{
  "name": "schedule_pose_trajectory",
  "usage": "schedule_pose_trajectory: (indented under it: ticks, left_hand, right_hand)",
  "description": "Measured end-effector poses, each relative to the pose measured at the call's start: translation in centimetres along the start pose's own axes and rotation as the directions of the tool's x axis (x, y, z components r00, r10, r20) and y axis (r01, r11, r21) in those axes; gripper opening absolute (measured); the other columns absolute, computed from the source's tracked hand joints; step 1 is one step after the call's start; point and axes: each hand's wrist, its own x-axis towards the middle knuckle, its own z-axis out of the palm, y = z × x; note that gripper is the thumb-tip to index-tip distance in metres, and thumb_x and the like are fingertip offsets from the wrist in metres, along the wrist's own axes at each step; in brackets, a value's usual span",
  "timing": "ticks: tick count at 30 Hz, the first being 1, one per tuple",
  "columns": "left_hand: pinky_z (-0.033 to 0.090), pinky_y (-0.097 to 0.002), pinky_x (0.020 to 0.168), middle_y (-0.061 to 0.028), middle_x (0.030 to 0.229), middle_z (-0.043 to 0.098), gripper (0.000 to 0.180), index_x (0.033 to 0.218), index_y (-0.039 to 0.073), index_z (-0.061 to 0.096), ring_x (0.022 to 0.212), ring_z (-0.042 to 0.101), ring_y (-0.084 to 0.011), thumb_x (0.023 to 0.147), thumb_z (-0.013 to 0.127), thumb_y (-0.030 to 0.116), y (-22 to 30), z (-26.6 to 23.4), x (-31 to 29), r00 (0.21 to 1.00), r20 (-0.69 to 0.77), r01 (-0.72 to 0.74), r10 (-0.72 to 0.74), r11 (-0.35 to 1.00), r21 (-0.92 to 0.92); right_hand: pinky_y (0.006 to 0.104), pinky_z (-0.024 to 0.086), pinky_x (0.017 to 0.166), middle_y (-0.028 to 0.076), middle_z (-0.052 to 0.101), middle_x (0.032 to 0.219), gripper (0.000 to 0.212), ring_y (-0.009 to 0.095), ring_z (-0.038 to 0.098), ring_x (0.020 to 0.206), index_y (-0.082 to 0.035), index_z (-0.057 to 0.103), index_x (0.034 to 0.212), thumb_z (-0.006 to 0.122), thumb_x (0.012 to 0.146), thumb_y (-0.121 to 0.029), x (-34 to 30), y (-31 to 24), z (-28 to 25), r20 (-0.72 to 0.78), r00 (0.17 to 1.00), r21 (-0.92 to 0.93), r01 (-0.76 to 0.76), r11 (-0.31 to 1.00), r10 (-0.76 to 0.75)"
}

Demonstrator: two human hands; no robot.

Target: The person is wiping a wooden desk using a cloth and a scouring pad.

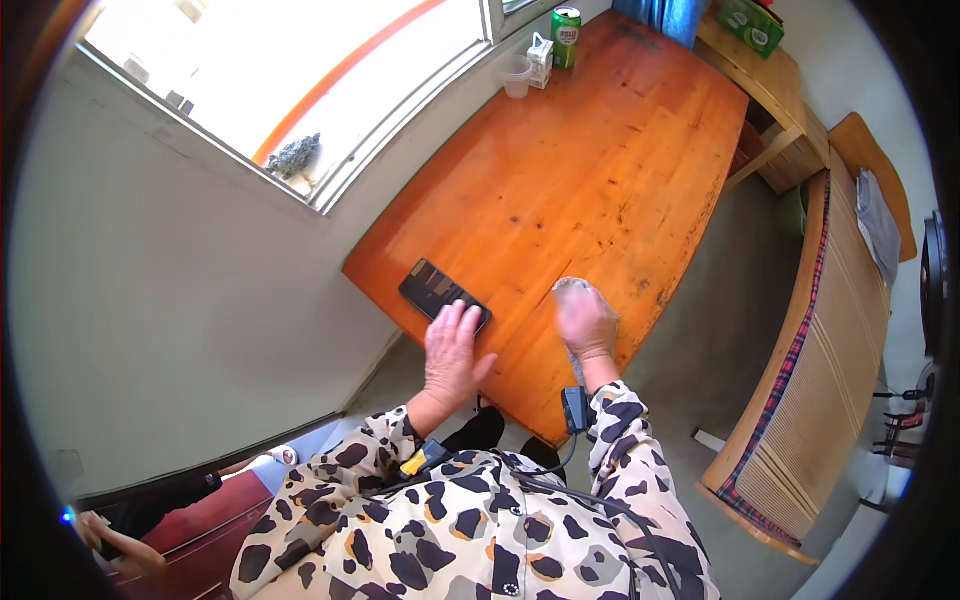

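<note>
My left hand (453,352) lies flat on the near end of an orange wooden table (600,150), fingers spread, its fingertips touching the near corner of a dark phone (436,289) that lies face up. My right hand (586,322) is blurred and presses a pale cloth (573,288) onto the table top to the right of the phone. Both forearms wear spotted sleeves, and a small dark device hangs at the right wrist.
At the table's far end stand a clear plastic cup (516,76), a small white carton (541,60) and a green can (566,36). A window (300,70) runs along the left wall. A bed with a woven mat (820,360) stands on the right.
</note>
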Motion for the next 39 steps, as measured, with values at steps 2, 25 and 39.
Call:
schedule_pose_trajectory:
  ticks: [2, 25, 39]
  left_hand:
    - [0.031, -0.0465, 0.107, -0.0226, 0.136, 0.043, 0.088, 0.141, 0.002, 0.034, 0.127, 0.040, -0.0383, 0.070, 0.079, 0.027, -2.0, -0.6, -0.1, 0.976, -0.084, 0.201, -0.200, 0.979, 0.014]
    - [0.039, -0.0468, 0.099, -0.0240, 0.126, 0.047, 0.085, 0.142, 0.002, 0.032, 0.114, 0.046, -0.0395, 0.075, 0.075, 0.031, -4.7, -1.6, 4.3, 0.935, -0.087, 0.352, -0.345, 0.932, 0.085]
    - [0.032, -0.0460, 0.108, -0.0230, 0.139, 0.041, 0.075, 0.139, 0.002, 0.036, 0.126, 0.040, -0.0398, 0.074, 0.069, 0.016, 6.3, 3.6, 5.1, 0.979, 0.188, -0.056, 0.081, 0.990, -0.132]
  right_hand:
    - [0.0425, 0.051, 0.072, 0.011, 0.058, 0.085, 0.016, 0.032, 0.060, 0.081, -0.014, 0.065, 0.087, 0.064, 0.072, -0.013, 0.1, -0.2, 0.2, 0.002, 1.000, 0.009, 0.010, 1.000, -0.010]
    - [0.0410, 0.052, 0.072, 0.008, 0.057, 0.084, 0.015, 0.030, 0.060, 0.083, -0.016, 0.065, 0.087, 0.064, 0.072, -0.013, -0.1, 0.2, 0.0, -0.066, 0.997, 0.032, -0.039, 0.999, 0.041]
    - [0.0418, 0.053, 0.071, 0.010, 0.059, 0.086, 0.013, 0.031, 0.062, 0.081, -0.013, 0.064, 0.087, 0.064, 0.075, -0.017, 0.3, 1.0, -0.1, -0.048, 0.998, 0.036, -0.037, 0.999, 0.039]
